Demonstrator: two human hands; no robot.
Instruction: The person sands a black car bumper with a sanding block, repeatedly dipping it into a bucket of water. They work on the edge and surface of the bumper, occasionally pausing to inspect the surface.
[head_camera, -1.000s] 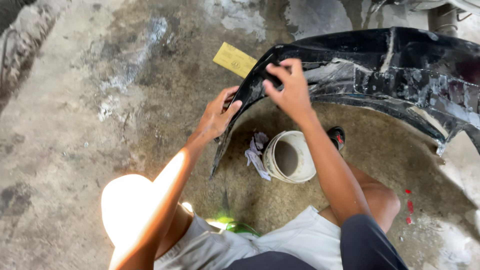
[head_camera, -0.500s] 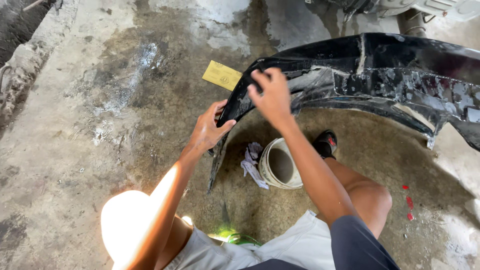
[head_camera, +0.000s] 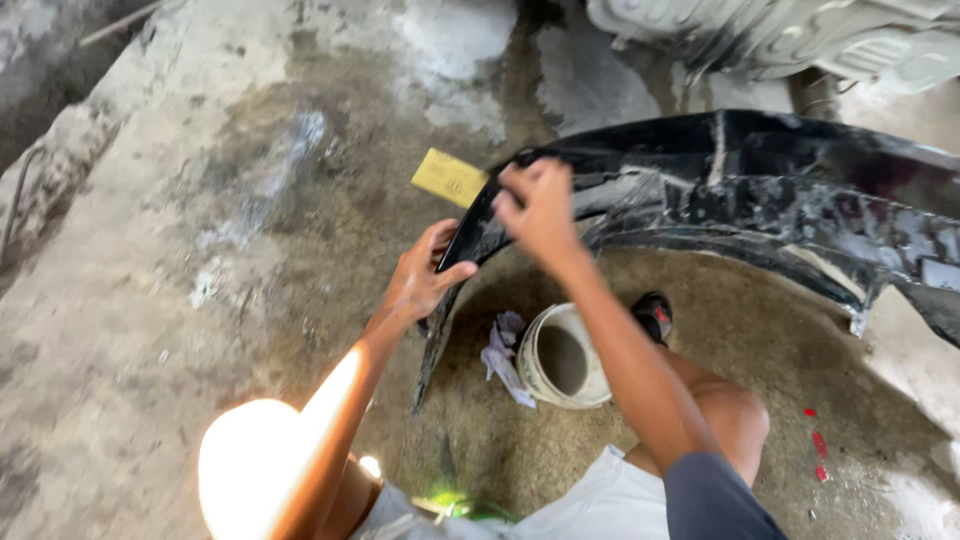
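The left hand (head_camera: 425, 280) grips the lower end of the black car bumper (head_camera: 760, 210) arching over the concrete floor (head_camera: 150, 300), while the right hand (head_camera: 540, 205), fingers curled, presses on its upper edge above a white bucket (head_camera: 562, 357).

Both hands (head_camera: 428, 280) (head_camera: 540, 205) outstretched, fingers curled, gripping.
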